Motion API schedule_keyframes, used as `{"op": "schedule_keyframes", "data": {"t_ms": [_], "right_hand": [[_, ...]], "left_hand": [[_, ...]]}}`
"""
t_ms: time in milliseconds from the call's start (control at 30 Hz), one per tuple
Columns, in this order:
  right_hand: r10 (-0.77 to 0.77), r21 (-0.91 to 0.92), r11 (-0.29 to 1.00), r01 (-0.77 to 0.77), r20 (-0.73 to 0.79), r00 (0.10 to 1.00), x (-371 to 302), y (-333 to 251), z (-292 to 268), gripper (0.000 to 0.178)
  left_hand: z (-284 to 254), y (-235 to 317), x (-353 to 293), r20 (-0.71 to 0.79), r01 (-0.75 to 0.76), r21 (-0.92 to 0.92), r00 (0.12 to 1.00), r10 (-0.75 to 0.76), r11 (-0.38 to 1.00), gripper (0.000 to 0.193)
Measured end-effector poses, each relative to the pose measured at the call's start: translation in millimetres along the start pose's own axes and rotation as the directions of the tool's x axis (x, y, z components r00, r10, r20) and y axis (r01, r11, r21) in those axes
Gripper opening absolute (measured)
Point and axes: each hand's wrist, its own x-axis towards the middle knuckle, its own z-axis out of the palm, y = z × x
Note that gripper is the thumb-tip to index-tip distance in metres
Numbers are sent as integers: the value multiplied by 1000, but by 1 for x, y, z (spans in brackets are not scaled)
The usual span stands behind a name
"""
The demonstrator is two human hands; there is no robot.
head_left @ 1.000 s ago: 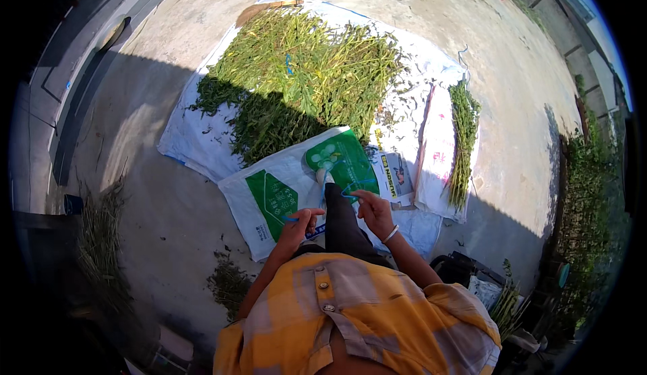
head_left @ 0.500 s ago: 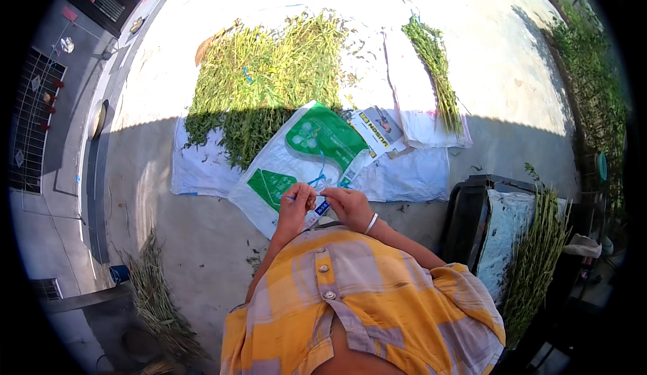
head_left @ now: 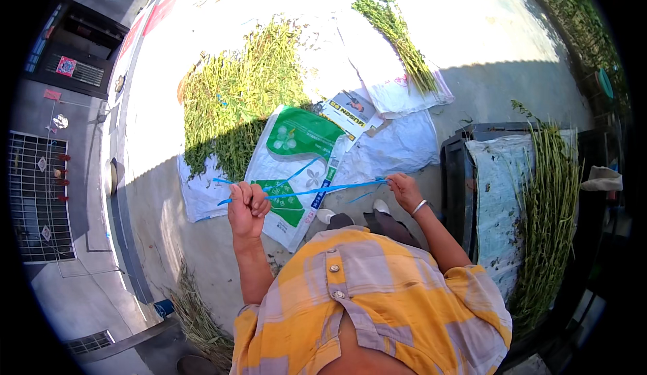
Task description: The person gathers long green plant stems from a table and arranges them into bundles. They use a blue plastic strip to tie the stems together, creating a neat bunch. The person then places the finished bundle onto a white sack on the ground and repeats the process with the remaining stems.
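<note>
A strip of blue plastic twine (head_left: 317, 190) stretches between my two hands in front of my body. My left hand (head_left: 248, 203) is closed in a fist on one end, with loose tails poking out past it. My right hand (head_left: 404, 192), a silver bangle on its wrist, pinches the other end. Another loose length dangles below the taut part. Beneath the twine, a green-and-white printed sack (head_left: 293, 142) lies on the ground. Beyond it to the left spreads a heap of cut green stalks (head_left: 242, 85), partly in sunlight.
A tied bundle of stalks (head_left: 397, 35) rests on a white sack (head_left: 418, 102) at the far right. More stalks (head_left: 549, 213) lie on a dark box (head_left: 458, 173) at my right. A dry bundle (head_left: 199, 311) lies near left. My shoes (head_left: 325, 216) stand on concrete.
My hands were close together over the sack. They have moved apart, drawing the blue twine out between them. The view has turned, so the ground things appear shifted.
</note>
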Motion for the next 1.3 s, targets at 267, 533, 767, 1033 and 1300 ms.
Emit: {"op": "schedule_keyframes", "data": {"t_ms": [267,533,767,1033,1300], "right_hand": [[80,-2,997,-81,-82,993,-36,48,-42,10],[446,339,857,-388,-112,888,-127,41,-52,35],[800,508,599,-619,-347,490,-198,-21,-59,34],[199,483,875,-38,-287,937,-219,-204,-84,20],[-51,-65,997,32,-322,945,-260,-229,-76,23]], "left_hand": [[63,-7,-14,5,-136,43,991,135,990,38],[89,-27,-30,244,-179,174,960,134,968,37],[94,-70,-80,532,9,238,836,-138,971,43],[104,-121,-130,763,81,466,468,-447,881,48],[138,-157,-181,756,50,653,6,-654,756,73]]}}
